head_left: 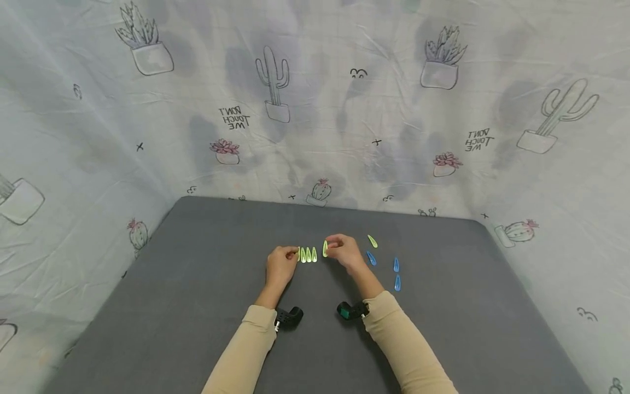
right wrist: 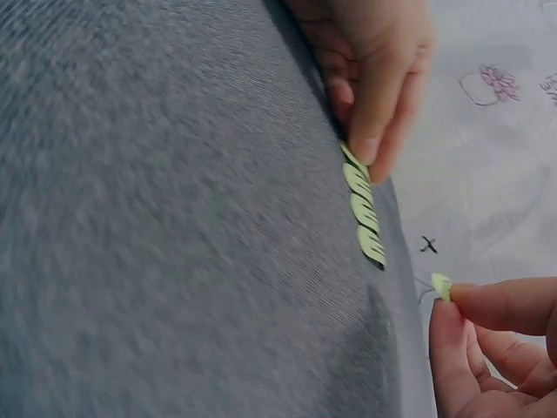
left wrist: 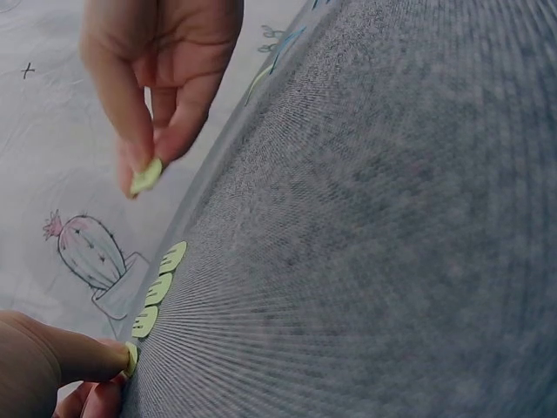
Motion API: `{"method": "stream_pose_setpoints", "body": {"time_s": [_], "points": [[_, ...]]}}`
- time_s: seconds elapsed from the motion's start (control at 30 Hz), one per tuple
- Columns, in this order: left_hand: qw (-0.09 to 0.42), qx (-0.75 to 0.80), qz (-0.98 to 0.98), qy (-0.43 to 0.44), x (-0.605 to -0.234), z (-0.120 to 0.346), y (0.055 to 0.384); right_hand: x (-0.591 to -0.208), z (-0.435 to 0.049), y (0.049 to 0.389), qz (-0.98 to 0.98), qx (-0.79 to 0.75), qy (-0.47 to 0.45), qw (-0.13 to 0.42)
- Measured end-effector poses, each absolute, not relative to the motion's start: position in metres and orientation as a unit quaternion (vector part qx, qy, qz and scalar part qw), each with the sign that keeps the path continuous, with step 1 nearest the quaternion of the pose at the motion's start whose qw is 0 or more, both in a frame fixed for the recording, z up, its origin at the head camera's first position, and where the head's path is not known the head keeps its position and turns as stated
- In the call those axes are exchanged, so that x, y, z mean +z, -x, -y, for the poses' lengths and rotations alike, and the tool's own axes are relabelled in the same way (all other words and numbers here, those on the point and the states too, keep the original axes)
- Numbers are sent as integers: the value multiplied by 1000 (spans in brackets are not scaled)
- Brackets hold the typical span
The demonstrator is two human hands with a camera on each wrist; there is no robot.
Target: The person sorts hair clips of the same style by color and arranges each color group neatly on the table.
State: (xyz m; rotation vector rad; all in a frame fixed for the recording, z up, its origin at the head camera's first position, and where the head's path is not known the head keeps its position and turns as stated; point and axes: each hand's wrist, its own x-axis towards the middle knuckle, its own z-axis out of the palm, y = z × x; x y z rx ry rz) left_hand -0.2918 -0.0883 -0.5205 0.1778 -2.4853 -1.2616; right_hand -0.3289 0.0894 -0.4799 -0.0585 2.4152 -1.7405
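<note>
Left hand (head_left: 280, 266) at the end of a row, right hand (head_left: 345, 253) with a lifted green clip (head_left: 325, 249) above the worktop (head_left: 187, 284)

Well in from the worktop's left edge, the left arm reaches forward in a beige sleeve (head_left: 246, 347), with a black wrist device (head_left: 289, 317) at the cuff. The left hand's thumb and finger pinch the leftmost clip (left wrist: 131, 359) of a green row.

To its right, three more green clips (head_left: 308, 255) complete that row, side by side and upright to the far edge, around the middle of its length.

Past a small gap, the right hand grasps the lifted green clip between thumb and finger, clear of the surface. Its arm wears a matching sleeve and device.

Farther right, a loose green clip (head_left: 372, 241) lies slanted, the closest of the loose ones to the far edge, with a slanted blue clip (head_left: 371, 258) just nearer the wearer. Toward the right edge, though well short of it, two blue clips (head_left: 396, 273) lie one behind the other.

Beyond the far edge hangs a pale cloth (head_left: 334, 164) printed with potted plants.
</note>
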Motion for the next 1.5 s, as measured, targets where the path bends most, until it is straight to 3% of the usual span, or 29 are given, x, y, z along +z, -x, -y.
{"method": "stream_pose_setpoints", "body": {"time_s": [0.7,1.5], "points": [[185,-433,880,-59,-519,87,286,-496,-68,328,-910,-410,59,29],[171,-440,878,-72,-518,84,286,-488,-90,322,-863,-501,59,39]]}}
